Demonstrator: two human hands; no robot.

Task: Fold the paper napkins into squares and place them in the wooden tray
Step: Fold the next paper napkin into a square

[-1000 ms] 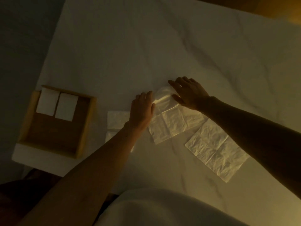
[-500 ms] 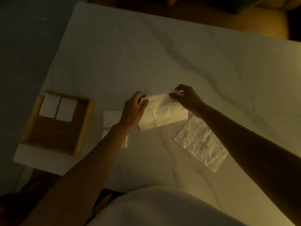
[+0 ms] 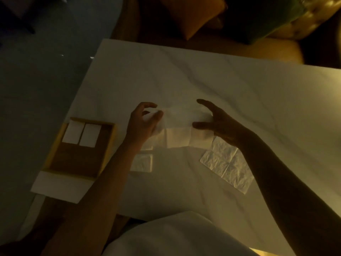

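Observation:
A white paper napkin (image 3: 180, 130) is stretched between my two hands over the marble table (image 3: 212, 80). My left hand (image 3: 143, 121) pinches its left end. My right hand (image 3: 215, 120) holds its right end between thumb and spread fingers. The napkin's lower half hangs toward the table. A second unfolded napkin (image 3: 227, 164) lies flat to the right, partly under my right forearm. A third napkin (image 3: 143, 162) lies partly hidden beneath my left forearm. The wooden tray (image 3: 55, 156) at the table's left edge holds two folded white squares (image 3: 82, 134) side by side at its far end.
The table's left edge runs just beside the tray, with dark floor (image 3: 36, 80) beyond it. A sofa with an orange cushion (image 3: 193, 17) stands past the far edge. My white-clothed torso (image 3: 175, 235) fills the near bottom.
The napkin went from lying on the table under my hands to being lifted and stretched out between them. My hands have moved apart, and the camera has tilted up.

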